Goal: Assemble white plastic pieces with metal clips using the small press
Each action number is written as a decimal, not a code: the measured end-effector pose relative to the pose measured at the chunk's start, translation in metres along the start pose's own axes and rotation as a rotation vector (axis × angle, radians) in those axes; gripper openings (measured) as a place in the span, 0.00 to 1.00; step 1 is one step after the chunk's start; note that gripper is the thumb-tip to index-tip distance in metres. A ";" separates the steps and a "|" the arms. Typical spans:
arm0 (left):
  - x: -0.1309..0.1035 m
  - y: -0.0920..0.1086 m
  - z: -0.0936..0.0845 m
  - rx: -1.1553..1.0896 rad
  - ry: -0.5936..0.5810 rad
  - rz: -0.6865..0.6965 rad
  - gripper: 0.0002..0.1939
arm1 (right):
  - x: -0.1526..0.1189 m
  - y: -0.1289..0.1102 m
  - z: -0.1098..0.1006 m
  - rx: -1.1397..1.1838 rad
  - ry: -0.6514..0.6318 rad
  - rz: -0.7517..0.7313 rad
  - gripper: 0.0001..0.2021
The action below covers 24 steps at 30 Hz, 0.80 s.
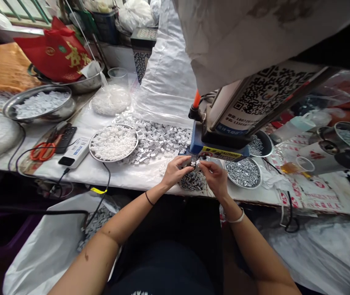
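My left hand (177,171) is closed in a pinch on a small white plastic piece (193,163) in front of the blue press machine (211,148). Close beside it, my right hand (214,174) pinches another small white part (198,162), its exact shape too small to make out. The two parts are nearly touching. Beneath my hands lies a heap of small dark metal pieces (192,181). A plate of metal pins (242,172) stands just right of my right hand. Left of my left hand spreads a pile of small white-and-grey square pieces (156,141).
A round plate of white plastic bits (113,142) stands on the left, near a white power strip (75,153) and orange-handled scissors (43,151). The tall press column (254,96) rises close ahead. A dark bowl (267,143) sits behind the pins. Cables hang over the table's front edge.
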State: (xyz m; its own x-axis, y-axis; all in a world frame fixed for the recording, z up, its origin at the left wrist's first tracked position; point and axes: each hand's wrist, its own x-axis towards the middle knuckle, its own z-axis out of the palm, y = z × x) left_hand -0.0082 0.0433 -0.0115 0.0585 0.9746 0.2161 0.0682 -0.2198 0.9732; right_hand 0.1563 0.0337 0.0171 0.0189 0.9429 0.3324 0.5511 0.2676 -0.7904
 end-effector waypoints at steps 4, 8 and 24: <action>0.013 -0.010 0.000 0.016 -0.115 0.091 0.18 | 0.014 0.004 0.008 0.021 -0.037 0.070 0.09; 0.015 -0.017 0.002 0.017 -0.126 0.122 0.17 | 0.016 0.006 0.011 -0.025 -0.050 0.046 0.09; 0.041 -0.019 -0.007 -0.084 -0.352 -0.027 0.20 | 0.012 0.021 -0.004 -0.255 -0.225 -0.313 0.15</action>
State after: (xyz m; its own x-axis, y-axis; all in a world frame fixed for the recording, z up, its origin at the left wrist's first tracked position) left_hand -0.0144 0.0875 -0.0206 0.3981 0.9026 0.1639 -0.0070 -0.1757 0.9844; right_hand 0.1719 0.0503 0.0065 -0.3469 0.8516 0.3930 0.6898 0.5156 -0.5083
